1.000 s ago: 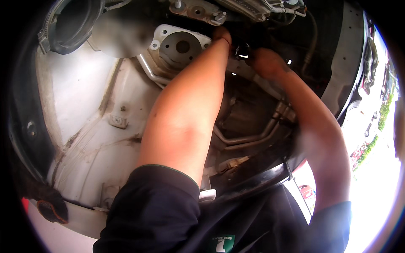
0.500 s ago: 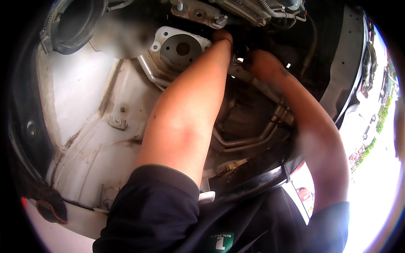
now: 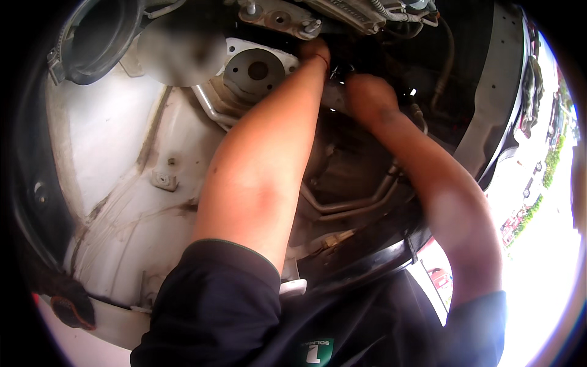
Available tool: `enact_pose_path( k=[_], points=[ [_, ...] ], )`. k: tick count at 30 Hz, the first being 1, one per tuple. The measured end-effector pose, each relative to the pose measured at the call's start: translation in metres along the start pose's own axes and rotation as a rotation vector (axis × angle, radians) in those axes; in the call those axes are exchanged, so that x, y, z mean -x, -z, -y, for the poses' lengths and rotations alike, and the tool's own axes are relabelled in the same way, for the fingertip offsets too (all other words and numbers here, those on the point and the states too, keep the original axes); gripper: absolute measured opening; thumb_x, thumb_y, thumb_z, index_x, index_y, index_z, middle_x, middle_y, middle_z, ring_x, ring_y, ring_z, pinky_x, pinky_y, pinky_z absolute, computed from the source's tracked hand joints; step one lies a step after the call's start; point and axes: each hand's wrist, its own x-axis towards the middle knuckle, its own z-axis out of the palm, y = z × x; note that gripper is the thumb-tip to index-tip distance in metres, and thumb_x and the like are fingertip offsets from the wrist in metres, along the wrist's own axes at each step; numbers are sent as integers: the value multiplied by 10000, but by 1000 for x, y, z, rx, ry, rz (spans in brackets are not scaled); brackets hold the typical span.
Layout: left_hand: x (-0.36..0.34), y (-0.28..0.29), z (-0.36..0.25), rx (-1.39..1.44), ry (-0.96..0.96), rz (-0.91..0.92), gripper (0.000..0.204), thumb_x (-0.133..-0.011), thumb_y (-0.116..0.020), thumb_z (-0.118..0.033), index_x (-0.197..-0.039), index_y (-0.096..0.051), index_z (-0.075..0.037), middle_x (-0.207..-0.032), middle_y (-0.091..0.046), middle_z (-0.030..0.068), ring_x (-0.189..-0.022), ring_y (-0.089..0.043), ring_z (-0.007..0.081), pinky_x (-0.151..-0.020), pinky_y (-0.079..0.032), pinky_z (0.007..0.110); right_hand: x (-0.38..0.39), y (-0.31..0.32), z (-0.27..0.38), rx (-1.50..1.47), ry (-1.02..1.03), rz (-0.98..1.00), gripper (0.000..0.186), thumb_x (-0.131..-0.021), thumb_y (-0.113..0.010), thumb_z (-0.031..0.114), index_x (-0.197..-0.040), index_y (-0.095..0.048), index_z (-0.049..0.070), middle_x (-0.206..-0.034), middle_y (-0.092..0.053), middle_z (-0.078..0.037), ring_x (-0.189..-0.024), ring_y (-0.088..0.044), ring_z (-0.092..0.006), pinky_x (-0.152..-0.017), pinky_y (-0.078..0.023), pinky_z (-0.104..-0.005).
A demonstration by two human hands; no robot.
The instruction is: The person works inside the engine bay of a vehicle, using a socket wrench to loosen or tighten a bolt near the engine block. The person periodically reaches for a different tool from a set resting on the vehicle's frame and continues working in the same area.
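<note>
Both my arms reach deep into a car's engine bay. My left hand (image 3: pixel 314 49) is down in the dark gap below a metal mounting bracket (image 3: pixel 280 21) with studs, a thin band round its wrist. Its fingers are hidden there. Just to the right, my right hand (image 3: pixel 370 96) is curled closed, its back toward me. Whatever its fingers hold is hidden in shadow. Between the hands a small shiny metal part (image 3: pixel 335 73) catches light; I cannot tell what it is. A pale plate with a round recess (image 3: pixel 255 70) lies left of my left wrist.
A black round duct (image 3: pixel 101 40) with a clamp is at the upper left, above the white inner body panel (image 3: pixel 98 147). Bent metal pipes (image 3: pixel 354 211) run beneath my arms. A corrugated hose (image 3: pixel 382 11) crosses the top. The dark car-body edge (image 3: pixel 489 92) bounds the right.
The view has shifted slightly, so the bay sits a little further left. My right hand and forearm have moved a little left, closer to my left hand, which stays in the gap.
</note>
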Motion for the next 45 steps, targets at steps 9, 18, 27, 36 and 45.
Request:
enact_pose_path(
  k=[9,18,27,36,45],
  points=[
    [-17,-17,-11,1105,730,118,182,-716,-567,-222,-858,-624,-123,-880,-611,97,-751,-586,193,-660,-484,315,3,-20,-20,107,125,-31,206,-779,-471,116,-951,-539,26,-867,-611,-182,-781,-615,-311,-673,-501,-400],
    [-64,-32,41,1312,750,-65,152,-629,-600,-153,-617,-513,-29,-478,-483,150,-360,-469,307,-360,-408,374,-9,18,14,-27,51,236,274,-768,-527,266,-861,-651,40,-881,-634,-176,-856,-617,-301,-737,-495,-383],
    [-46,-47,13,964,528,61,168,-664,-590,-202,-742,-524,-69,-682,-494,117,-560,-481,259,-510,-414,345,-14,-18,-39,13,169,158,225,-715,-516,147,-864,-632,24,-960,-595,-205,-874,-594,-324,-755,-481,-398],
    [-58,-29,34,-40,81,135,244,-699,-581,-257,-891,-540,-111,-906,-502,82,-779,-490,207,-671,-417,313,-24,-29,-36,47,140,156,261,-761,-459,156,-921,-649,75,-1068,-583,-155,-974,-574,-297,-814,-475,-405],
    [-45,-12,40,-670,-321,90,343,-735,-573,-311,-1039,-556,-152,-1131,-510,46,-999,-500,154,-832,-419,280,-13,-12,-6,190,263,-43,197,-747,-516,138,-853,-653,45,-946,-624,-166,-918,-596,-287,-746,-497,-366]
  ],
)
